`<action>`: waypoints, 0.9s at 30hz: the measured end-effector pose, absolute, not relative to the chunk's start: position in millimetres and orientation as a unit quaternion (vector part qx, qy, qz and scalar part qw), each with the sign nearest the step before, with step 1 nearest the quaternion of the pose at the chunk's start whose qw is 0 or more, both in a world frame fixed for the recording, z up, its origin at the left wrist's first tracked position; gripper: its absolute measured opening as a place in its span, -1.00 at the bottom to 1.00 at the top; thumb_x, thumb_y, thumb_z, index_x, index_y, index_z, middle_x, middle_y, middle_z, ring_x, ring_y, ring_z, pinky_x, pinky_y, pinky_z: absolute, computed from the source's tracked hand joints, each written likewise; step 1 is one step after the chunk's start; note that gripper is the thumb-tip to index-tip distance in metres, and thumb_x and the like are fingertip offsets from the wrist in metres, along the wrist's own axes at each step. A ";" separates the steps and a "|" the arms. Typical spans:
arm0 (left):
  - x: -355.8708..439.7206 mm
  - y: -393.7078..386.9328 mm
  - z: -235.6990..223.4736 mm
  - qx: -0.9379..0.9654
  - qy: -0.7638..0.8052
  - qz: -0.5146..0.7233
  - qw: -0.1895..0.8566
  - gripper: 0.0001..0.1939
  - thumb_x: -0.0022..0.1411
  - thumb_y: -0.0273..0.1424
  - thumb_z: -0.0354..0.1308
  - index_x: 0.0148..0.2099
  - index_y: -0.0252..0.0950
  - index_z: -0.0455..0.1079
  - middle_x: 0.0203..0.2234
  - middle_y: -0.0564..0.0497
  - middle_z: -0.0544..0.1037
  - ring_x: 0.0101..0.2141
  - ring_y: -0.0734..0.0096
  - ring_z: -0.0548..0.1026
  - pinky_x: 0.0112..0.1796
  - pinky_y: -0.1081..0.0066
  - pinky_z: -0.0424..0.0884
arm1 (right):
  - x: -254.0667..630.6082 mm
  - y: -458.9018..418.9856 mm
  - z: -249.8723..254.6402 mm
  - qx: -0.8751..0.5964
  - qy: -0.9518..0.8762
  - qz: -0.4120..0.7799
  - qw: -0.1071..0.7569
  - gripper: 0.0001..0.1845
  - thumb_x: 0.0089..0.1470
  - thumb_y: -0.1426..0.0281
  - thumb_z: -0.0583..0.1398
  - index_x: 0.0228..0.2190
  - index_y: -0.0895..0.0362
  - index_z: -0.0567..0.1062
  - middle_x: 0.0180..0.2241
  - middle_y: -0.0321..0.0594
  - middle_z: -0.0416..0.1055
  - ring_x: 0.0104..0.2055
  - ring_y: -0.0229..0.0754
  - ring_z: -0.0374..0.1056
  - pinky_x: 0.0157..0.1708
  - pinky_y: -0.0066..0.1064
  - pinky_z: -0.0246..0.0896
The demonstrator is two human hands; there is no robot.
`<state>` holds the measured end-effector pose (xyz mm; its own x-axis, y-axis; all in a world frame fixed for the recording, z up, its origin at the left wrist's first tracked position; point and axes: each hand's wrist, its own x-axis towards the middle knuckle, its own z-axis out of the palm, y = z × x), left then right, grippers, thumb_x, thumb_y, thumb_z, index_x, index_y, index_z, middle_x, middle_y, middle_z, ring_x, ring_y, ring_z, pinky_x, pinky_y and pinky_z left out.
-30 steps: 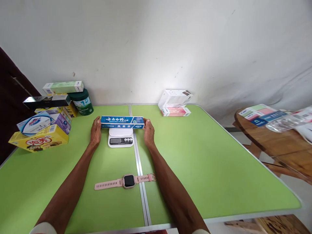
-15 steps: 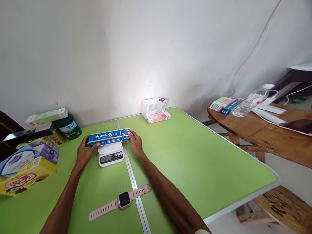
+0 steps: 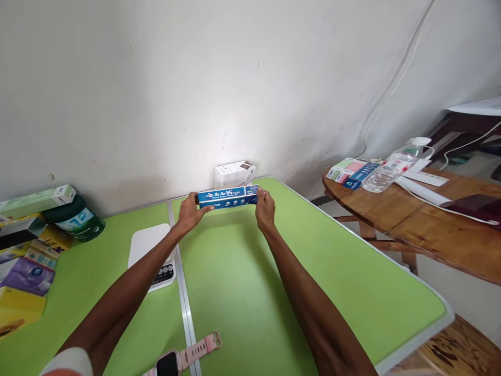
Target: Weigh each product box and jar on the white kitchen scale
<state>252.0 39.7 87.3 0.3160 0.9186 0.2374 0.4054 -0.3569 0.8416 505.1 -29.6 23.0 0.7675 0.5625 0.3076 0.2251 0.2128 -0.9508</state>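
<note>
A long blue toothpaste box is held level between both hands above the far part of the green table. My left hand is closed on its left end, thumb along the front. My right hand grips the right end. Behind the toothpaste box stands a white box by the wall, partly covered by it. The white kitchen scale sits to the left, with nothing on its plate; my left forearm hides part of it and its display.
A pink smartwatch lies at the near edge. Stacked boxes and a dark green tub stand at the left. On the wooden table at the right are a clear bottle and small boxes.
Both hands have carried the toothpaste box from over the scale to the right and farther back, in front of the white box. The view has shifted to the right.
</note>
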 end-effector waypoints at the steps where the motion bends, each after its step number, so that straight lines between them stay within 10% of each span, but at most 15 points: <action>1: 270.7 45.2 85.7 0.736 0.454 0.364 0.346 -0.32 -0.06 -0.10 0.65 0.01 -0.27 0.49 -0.04 -0.28 0.72 -0.05 -0.15 0.69 0.01 -0.03 0.59 | 520.5 -24.1 24.8 -0.638 -0.311 0.096 0.698 -0.16 0.19 -0.39 0.05 -0.18 0.12 0.61 -0.21 -0.07 0.63 -0.13 0.02 0.43 -0.02 -0.15 0.35; 18: 365.2 81.3 47.2 0.744 0.518 0.288 0.308 -0.45 0.25 -0.17 0.48 0.13 -0.25 0.33 0.09 -0.24 0.66 0.10 0.01 0.63 0.06 0.16 0.50 | 604.0 41.6 5.8 -0.721 -0.377 0.036 0.580 -0.16 0.29 -0.18 -0.02 0.18 0.26 0.44 0.22 0.35 0.45 0.27 0.29 0.35 0.34 0.20 0.17; 23: 369.1 58.2 56.6 0.737 0.519 0.290 0.322 -0.11 0.20 -0.09 0.50 0.38 -0.37 0.20 0.37 -0.48 0.38 0.37 -0.24 0.39 0.31 -0.05 0.35 | 571.8 17.8 -8.3 -0.731 -0.340 -0.066 0.587 0.12 0.26 -0.36 -0.12 0.39 0.29 0.23 0.43 0.43 0.14 0.52 0.44 0.02 0.49 0.43 -0.23; 27: 333.6 18.0 61.2 0.773 0.435 0.315 0.338 0.06 0.19 -0.03 0.47 0.52 -0.35 0.07 0.41 -0.43 0.32 0.45 -0.25 0.26 0.41 -0.10 0.28 | 529.4 -23.5 -26.0 -0.684 -0.453 -0.122 0.558 0.13 0.20 -0.41 -0.02 0.46 0.14 0.24 0.41 0.40 0.17 0.49 0.49 0.08 0.48 0.45 -0.13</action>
<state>333.6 18.0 61.2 0.4233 0.8853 0.1922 0.4595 -0.3927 0.7966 529.4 -23.5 -26.0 0.5594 0.4846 0.6725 0.7560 0.0345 -0.6537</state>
